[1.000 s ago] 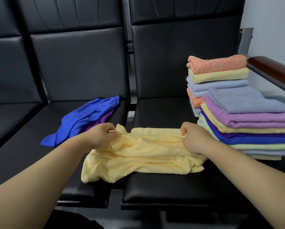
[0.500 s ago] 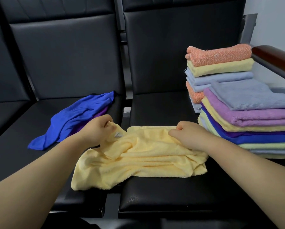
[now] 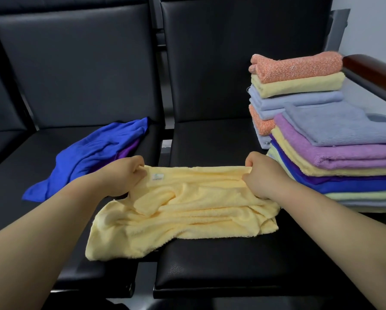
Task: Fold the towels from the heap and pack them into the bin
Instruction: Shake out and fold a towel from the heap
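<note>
left hand point(image 3: 120, 175) | right hand point(image 3: 263, 175) | moved apart | yellow towel point(image 3: 198, 213) edge taut

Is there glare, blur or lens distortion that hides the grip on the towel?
Head view: soft even light, faint sheen on the black seat; wide-angle stretch at the edges; left hand, right hand and yellow towel look sharp, grip visible.
</note>
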A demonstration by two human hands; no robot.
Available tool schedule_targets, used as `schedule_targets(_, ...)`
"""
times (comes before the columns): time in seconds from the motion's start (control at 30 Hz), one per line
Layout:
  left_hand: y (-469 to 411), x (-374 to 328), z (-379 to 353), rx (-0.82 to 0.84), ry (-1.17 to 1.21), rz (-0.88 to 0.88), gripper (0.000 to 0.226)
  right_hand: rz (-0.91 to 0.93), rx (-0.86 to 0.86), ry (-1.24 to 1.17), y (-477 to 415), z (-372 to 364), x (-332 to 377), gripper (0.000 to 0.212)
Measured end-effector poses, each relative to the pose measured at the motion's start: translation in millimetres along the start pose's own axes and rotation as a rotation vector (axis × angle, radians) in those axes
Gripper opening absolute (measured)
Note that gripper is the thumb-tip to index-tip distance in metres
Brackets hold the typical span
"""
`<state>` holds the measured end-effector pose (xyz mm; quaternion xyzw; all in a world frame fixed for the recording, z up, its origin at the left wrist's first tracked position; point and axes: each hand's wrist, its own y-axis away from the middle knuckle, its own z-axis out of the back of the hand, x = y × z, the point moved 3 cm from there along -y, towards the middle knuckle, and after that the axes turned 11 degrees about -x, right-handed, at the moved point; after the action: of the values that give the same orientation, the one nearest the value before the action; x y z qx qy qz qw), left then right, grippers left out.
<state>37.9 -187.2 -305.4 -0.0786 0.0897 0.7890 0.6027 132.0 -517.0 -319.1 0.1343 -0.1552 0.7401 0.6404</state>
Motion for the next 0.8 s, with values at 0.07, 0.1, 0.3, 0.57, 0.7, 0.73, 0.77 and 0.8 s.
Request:
schedule_targets(0.07, -2, 7, -1, -0.07, 0.017, 0.038, 0.016, -0.003, -0.009, -0.041, -1, -1, 0, 0.016)
schedule_targets(0.1, -3, 8, -2, -0.097, 0.033, 0.054, 0.015, -0.003, -0.002, -0.063, -1, -1, 1, 0.013)
schedule_targets(0.3, -7, 8, -8, -0.157, 0.011, 0.047, 0.007, 0.009, 0.038, -0.063, -1, 0, 7, 0.016)
schedule_targets(0.57, -19, 15, -14, -0.197, 0.019, 0.06, 0.008, -0.005, 0.004, 0.027, -4, -3, 6, 0.023)
schedule_targets(0.7, -24, 15, -13, -0.188, 0.0, 0.069, 0.009, 0.002, 0.005, 0.069, -6, -5, 5, 0.023)
schedule_targets(0.73, -25, 14, -13, -0.186, -0.009, 0.069, 0.009, 0.001, 0.002, 0.074, -6, -6, 4, 0.024)
schedule_targets(0.77, -27, 14, -14, -0.184, -0.016, 0.071, 0.009, -0.001, 0.0, 0.073, -6, -6, 4, 0.023)
schedule_targets(0.8, -28, 13, -14, -0.184, -0.02, 0.077, 0.009, -0.002, -0.002, 0.068, -7, -7, 3, 0.022)
